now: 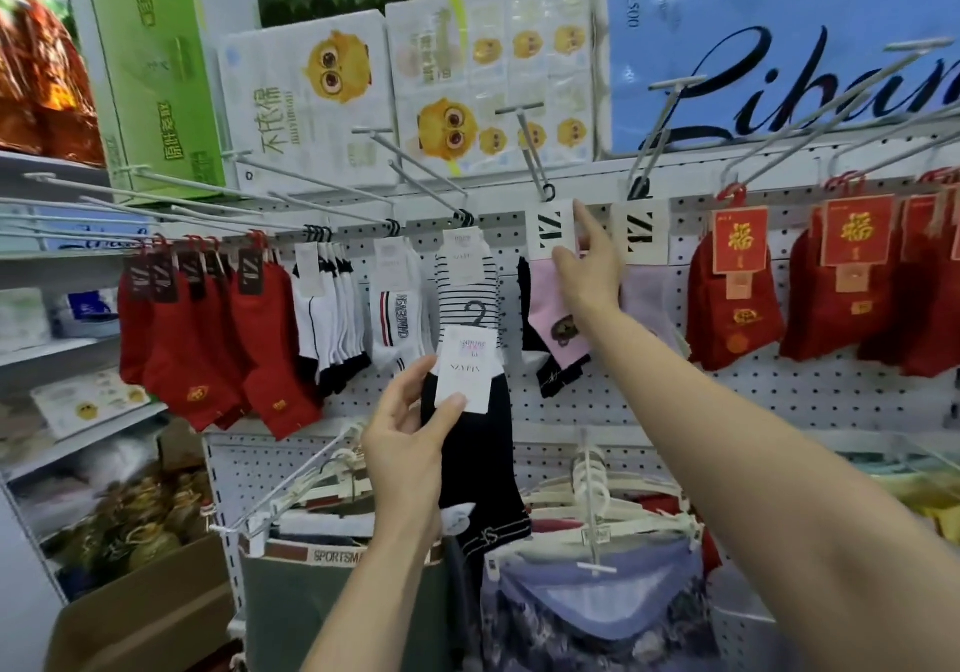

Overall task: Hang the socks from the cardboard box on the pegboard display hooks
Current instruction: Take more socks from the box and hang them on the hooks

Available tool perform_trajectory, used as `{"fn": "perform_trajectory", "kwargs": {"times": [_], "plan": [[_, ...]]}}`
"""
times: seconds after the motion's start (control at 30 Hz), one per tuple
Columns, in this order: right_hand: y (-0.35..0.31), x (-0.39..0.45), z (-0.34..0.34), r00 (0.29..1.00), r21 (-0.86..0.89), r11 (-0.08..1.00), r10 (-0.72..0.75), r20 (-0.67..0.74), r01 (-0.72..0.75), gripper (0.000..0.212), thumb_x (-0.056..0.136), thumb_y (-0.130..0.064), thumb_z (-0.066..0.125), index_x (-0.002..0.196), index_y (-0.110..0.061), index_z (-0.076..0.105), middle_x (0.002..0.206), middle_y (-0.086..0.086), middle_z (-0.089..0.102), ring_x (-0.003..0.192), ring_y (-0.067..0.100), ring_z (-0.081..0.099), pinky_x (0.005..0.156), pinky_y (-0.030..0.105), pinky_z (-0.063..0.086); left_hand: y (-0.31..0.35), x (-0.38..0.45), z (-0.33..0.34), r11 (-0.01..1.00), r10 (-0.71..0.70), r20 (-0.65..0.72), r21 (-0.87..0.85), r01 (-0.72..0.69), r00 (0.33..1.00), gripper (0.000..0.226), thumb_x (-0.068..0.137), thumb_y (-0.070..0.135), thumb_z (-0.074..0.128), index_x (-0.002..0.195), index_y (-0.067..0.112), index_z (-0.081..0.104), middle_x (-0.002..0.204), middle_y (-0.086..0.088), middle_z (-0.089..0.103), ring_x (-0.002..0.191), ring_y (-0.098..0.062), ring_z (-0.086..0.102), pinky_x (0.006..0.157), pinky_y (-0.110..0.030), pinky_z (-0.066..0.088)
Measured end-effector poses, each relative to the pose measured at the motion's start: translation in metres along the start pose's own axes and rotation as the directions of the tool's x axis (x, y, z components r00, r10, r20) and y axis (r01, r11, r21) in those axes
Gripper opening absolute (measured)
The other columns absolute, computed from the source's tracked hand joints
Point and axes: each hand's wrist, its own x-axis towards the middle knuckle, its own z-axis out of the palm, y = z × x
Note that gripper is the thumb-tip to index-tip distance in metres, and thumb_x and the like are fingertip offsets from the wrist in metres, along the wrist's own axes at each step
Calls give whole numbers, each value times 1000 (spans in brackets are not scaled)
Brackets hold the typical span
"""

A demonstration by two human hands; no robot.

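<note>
My left hand (410, 442) grips a pair of black socks (480, 468) by its white card label (464, 370), whose black plastic hook sticks up. It holds them in front of the white pegboard (779, 390), just below a striped pair (464, 281) hanging on a hook. My right hand (589, 266) reaches up to a pink pair (553, 318) hanging from a long display hook (532, 151). Its fingers touch the pair's white card label (550, 229). A lilac pair (647, 297) hangs just to the right.
Red socks (218, 338) hang at left, white pairs (332, 307) beside them, and red packs (737, 302) at right. Long bare hooks (291, 188) jut toward me. Tissue packs (306, 94) sit on top. Clothes on hangers (597, 505) hang below. A cardboard box (150, 609) stands lower left.
</note>
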Motion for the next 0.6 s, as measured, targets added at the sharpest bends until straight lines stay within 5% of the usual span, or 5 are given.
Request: {"fn": "perform_trajectory", "kwargs": {"times": [0.2, 0.33, 0.43, 0.6], "plan": [[15, 2, 6, 1000, -6, 1000, 16, -19, -16, 64, 88, 5, 54, 146, -22, 46, 138, -8, 55, 98, 6, 53, 97, 30, 50, -8, 14, 1, 1000, 1, 14, -15, -1, 1000, 45, 82, -4, 74, 117, 23, 69, 115, 18, 68, 105, 15, 60, 80, 0, 43], [21, 1, 10, 999, 25, 999, 33, -32, -33, 65, 88, 5, 55, 146, -23, 46, 131, 0, 61, 70, -9, 52, 82, 23, 51, -13, 22, 1, 1000, -8, 13, -27, 8, 1000, 44, 82, -5, 73, 117, 21, 69, 115, 19, 67, 101, 18, 59, 77, 1, 43], [21, 0, 9, 999, 29, 999, 33, -38, -32, 65, 88, 5, 56, 146, -23, 46, 125, -2, 60, 84, 1, 54, 82, 22, 51, -18, 26, 1, 999, -7, 20, -32, 8, 1000, 44, 82, -6, 72, 118, 19, 68, 112, 22, 66, 99, 20, 59, 76, 2, 43], [12, -1, 6, 996, 121, 992, 48, -72, -39, 65, 87, 6, 55, 144, -24, 48, 118, -5, 59, 67, -7, 52, 67, 14, 47, -27, 33, 5, 999, -13, 19, -40, 14, 1000, 44, 82, -2, 74, 117, 25, 69, 111, 26, 67, 103, 21, 56, 80, 4, 40]]}}
